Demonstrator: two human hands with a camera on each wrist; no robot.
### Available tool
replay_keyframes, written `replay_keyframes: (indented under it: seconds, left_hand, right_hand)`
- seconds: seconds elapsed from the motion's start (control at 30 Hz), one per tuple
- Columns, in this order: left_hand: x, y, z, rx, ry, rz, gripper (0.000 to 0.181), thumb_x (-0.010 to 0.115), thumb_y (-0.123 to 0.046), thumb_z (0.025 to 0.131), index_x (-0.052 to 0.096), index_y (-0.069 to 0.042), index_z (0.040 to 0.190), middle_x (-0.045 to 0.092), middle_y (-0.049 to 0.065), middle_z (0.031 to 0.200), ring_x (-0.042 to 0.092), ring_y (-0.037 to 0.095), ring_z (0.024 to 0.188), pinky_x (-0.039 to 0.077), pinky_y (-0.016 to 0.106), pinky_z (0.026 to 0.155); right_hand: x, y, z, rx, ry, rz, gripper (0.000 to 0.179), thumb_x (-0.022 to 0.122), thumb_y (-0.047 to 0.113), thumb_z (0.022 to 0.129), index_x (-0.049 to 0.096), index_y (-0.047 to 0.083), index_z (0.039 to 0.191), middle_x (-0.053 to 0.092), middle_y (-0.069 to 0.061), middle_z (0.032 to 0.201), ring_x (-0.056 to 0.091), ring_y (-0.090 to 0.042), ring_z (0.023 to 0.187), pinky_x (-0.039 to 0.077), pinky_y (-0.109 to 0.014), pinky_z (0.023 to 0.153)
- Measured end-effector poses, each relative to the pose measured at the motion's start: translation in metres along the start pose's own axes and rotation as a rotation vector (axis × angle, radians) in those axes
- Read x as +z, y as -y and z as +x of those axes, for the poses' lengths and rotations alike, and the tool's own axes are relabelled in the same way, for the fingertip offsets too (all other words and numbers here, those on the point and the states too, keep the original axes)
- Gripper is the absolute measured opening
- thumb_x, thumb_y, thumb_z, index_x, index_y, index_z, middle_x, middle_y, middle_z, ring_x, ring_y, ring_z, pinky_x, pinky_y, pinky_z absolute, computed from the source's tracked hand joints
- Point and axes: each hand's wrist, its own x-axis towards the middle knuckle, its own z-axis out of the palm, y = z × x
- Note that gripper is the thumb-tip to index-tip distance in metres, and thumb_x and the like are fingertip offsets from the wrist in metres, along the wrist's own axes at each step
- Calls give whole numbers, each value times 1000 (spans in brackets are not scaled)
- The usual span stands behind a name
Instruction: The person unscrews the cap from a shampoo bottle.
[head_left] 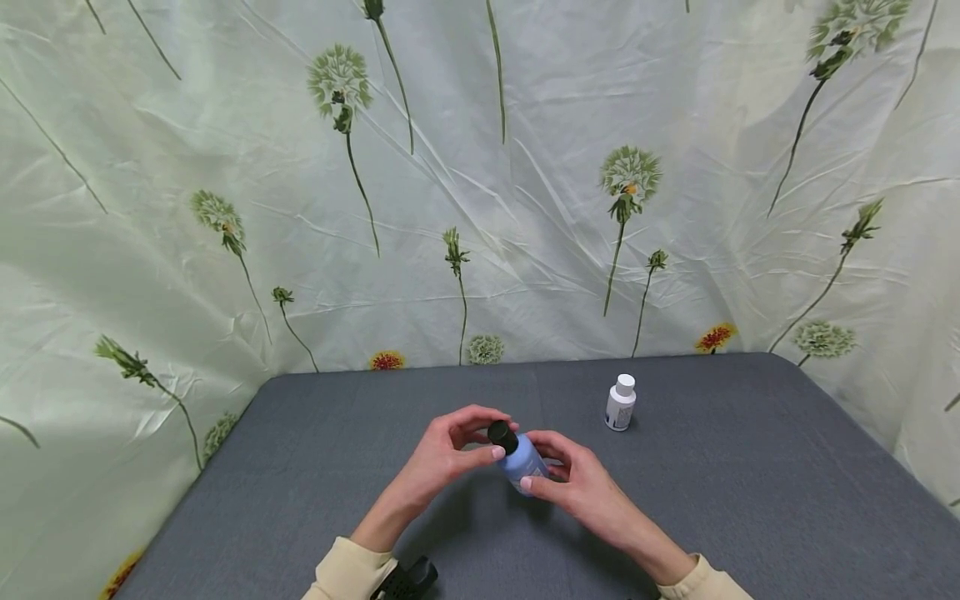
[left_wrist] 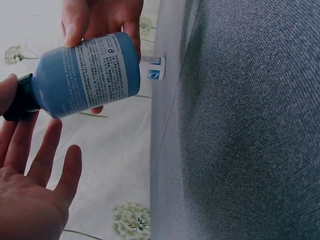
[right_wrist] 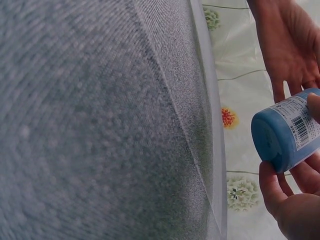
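Note:
A blue bottle (head_left: 523, 463) with a black cap (head_left: 502, 436) is held tilted above the grey table, its cap toward the left. My left hand (head_left: 448, 450) pinches the cap between thumb and fingers. Around the bottle's body my right hand (head_left: 576, 477) curls its thumb and fingers. Printed text covers the label (left_wrist: 102, 70) in the left wrist view, and a barcode shows on the blue bottle (right_wrist: 272, 137) in the right wrist view. The cap lies outside the right wrist view.
A small white bottle (head_left: 620, 404) with a white cap stands upright toward the back right of the grey table (head_left: 315, 467). A flower-patterned curtain (head_left: 525, 208) hangs behind and around the table. Something black (head_left: 408, 579) sits by the left sleeve.

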Motion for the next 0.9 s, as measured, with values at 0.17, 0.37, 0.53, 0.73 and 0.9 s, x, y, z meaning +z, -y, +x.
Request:
replay_keyframes:
  seconds: [0.17, 0.37, 0.53, 0.73, 0.9]
  left_hand:
    - [0, 1, 1, -2, -44, 19, 34, 76, -14, 88, 67, -9, 120, 69, 5, 117, 57, 36, 111, 42, 52, 96]
    - [1, 2, 1, -5, -61, 30, 37, 78, -13, 86, 66, -5, 119, 69, 5, 116, 57, 37, 110, 41, 54, 95]
    - [0, 1, 2, 51, -12, 33, 41, 76, -10, 87, 63, -10, 127, 66, 4, 123, 58, 29, 116, 41, 54, 97]
    - [-2, -3, -2, 60, 102, -53, 45, 65, -8, 95, 57, -12, 138, 57, 7, 138, 52, 25, 127, 42, 40, 102]
    - [-4, -5, -3, 11, 129, -98, 42, 62, -9, 97, 56, -11, 139, 57, 11, 138, 52, 30, 128, 45, 36, 99]
  right_hand:
    - [0, 0, 0, -3, 1, -3, 52, 75, 18, 89, 53, 0, 133, 60, -14, 127, 57, -26, 117, 44, -40, 99]
    - [0, -1, 0, 25, 1, -10, 52, 76, 19, 88, 54, 2, 133, 60, -12, 127, 56, -24, 118, 43, -41, 100]
    - [0, 0, 0, 15, 2, -12, 52, 75, 20, 89, 54, 2, 133, 60, -12, 127, 56, -25, 119, 43, -44, 101]
    - [0, 2, 0, 34, 6, -6, 53, 74, 20, 90, 53, 1, 134, 59, -12, 128, 55, -25, 120, 43, -44, 101]
    - [-1, 3, 1, 62, 5, 1, 56, 74, 21, 90, 51, 0, 136, 58, -14, 131, 54, -27, 121, 42, -48, 102]
